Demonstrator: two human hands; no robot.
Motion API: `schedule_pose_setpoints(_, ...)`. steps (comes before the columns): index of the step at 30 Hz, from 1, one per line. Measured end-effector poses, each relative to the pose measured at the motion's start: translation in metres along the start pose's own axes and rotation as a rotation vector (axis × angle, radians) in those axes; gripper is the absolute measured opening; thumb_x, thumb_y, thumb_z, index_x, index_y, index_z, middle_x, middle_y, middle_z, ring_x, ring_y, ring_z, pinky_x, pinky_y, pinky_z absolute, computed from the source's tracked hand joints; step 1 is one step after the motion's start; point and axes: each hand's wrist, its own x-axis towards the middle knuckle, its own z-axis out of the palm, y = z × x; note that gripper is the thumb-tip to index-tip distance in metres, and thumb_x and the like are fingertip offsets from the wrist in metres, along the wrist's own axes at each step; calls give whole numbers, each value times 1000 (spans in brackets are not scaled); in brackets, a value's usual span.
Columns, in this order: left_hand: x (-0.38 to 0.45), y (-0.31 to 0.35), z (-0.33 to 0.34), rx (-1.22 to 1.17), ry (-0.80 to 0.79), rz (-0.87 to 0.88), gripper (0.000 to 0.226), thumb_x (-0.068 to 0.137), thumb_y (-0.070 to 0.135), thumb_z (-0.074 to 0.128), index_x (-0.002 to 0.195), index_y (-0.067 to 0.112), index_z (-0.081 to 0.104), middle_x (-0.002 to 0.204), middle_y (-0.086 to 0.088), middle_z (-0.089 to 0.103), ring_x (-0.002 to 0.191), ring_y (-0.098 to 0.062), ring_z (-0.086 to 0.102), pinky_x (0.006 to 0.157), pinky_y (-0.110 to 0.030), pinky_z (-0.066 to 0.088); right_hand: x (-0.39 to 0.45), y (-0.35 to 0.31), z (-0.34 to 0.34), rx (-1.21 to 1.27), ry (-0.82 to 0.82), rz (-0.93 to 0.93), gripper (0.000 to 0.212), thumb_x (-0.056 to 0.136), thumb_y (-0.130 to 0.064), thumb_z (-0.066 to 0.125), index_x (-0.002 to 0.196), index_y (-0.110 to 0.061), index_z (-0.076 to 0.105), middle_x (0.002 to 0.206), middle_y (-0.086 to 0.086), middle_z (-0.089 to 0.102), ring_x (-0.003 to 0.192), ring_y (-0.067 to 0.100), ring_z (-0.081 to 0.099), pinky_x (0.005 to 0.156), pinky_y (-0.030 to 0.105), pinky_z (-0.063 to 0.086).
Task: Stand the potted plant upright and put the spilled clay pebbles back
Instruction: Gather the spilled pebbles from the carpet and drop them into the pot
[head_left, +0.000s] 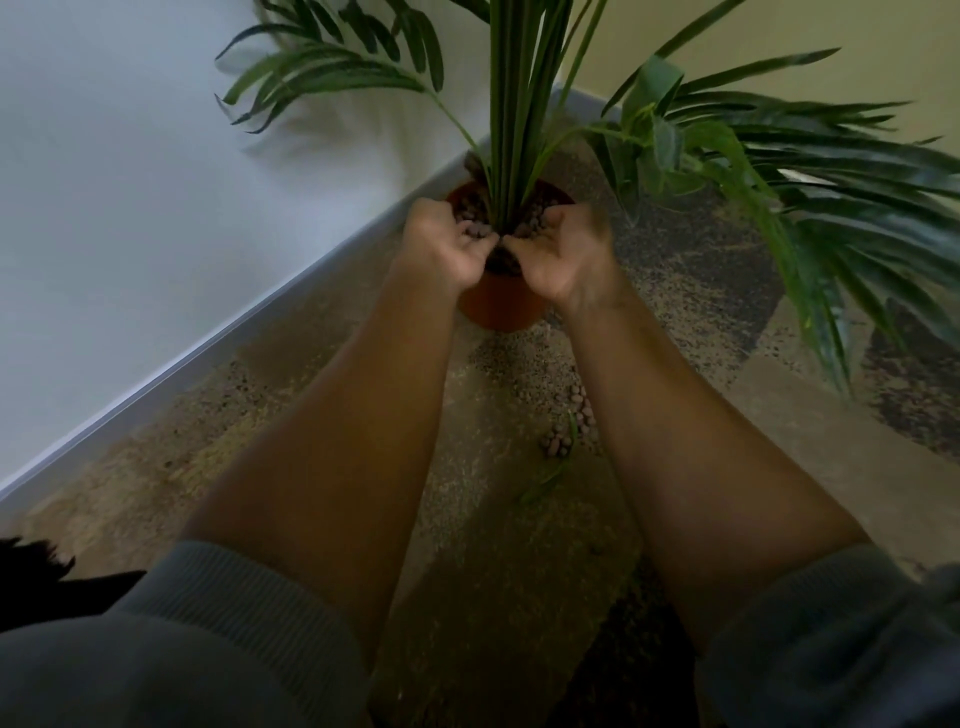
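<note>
The orange pot (501, 304) stands upright on the carpet near the corner, with tall green palm stems (511, 130) rising from it. Brown clay pebbles (470, 213) fill its top around the stems. My left hand (447, 244) and my right hand (558, 254) are cupped palm up over the pot's near rim, side by side, each with pebbles in it. A small heap of spilled pebbles (569, 426) lies on the floor in front of the pot, partly hidden behind my right forearm.
A white wall and skirting board (218, 338) run diagonally on the left. Long fronds (831, 208) spread low over the floor on the right. A loose green leaf (550, 475) lies on the patterned carpet near the spilled heap.
</note>
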Motion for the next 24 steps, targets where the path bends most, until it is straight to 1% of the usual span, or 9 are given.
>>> schedule_pose_setpoints(2,-4,2,2,8,-50,-45,44,103,9,24,141,-12,33,140,-26,43,127,-39,47,114,-49,32,-4,-1,0,33,-32,0,47,104,-10,18,144,8,35,149,27,38,141,36,34,120,46,24)
schedule_pose_setpoints(4,-10,3,2,-3,-46,-37,48,104,8,24,149,-8,20,152,-24,31,139,-38,35,114,-48,32,-5,0,-4,18,-16,-27,45,104,-6,19,147,8,27,152,27,32,143,36,30,120,44,23)
schedule_pose_setpoints(7,-11,2,-4,-6,48,3,47,105,12,28,148,-5,26,151,-20,36,135,-33,43,108,-41,42,-5,6,-13,12,11,-43,46,102,-3,24,147,7,23,151,30,31,141,39,34,117,43,31)
schedule_pose_setpoints(10,-4,-4,-23,0,135,42,47,106,25,25,143,0,40,140,-16,52,125,-25,56,99,-31,50,-5,18,-25,-63,-17,12,39,100,-4,32,138,6,37,135,28,50,127,38,52,107,42,45)
schedule_pose_setpoints(13,4,-17,-49,76,272,41,43,106,25,26,139,11,49,137,-8,58,121,-20,58,91,-27,51,-1,37,-40,-332,41,103,25,100,-8,39,120,-2,52,112,14,63,110,27,62,99,37,52)
schedule_pose_setpoints(17,17,-44,-90,440,388,-47,42,104,22,32,141,10,46,147,-10,47,134,-24,45,106,-34,39,7,68,-65,-819,205,198,17,98,-12,42,103,-11,58,102,8,62,90,18,61,81,30,57)
schedule_pose_setpoints(19,22,-53,-108,790,424,-45,43,100,19,41,139,4,47,142,-16,51,129,-30,51,100,-37,46,11,80,-80,-1122,282,166,14,95,-12,47,88,-14,59,91,6,59,84,19,58,71,30,56)
schedule_pose_setpoints(21,29,-56,-124,1068,456,37,38,96,18,47,131,3,53,118,-15,63,101,-30,65,77,-37,54,14,85,-95,-1489,302,89,13,91,-15,51,78,-13,56,83,6,56,80,22,56,60,29,45)
schedule_pose_setpoints(24,40,-51,-136,1389,407,107,22,92,18,55,104,2,65,90,-10,64,68,-19,59,53,-29,46,25,85,-116,-1917,281,7,27,92,-24,51,115,-13,59,122,14,54,121,30,48,90,36,47)
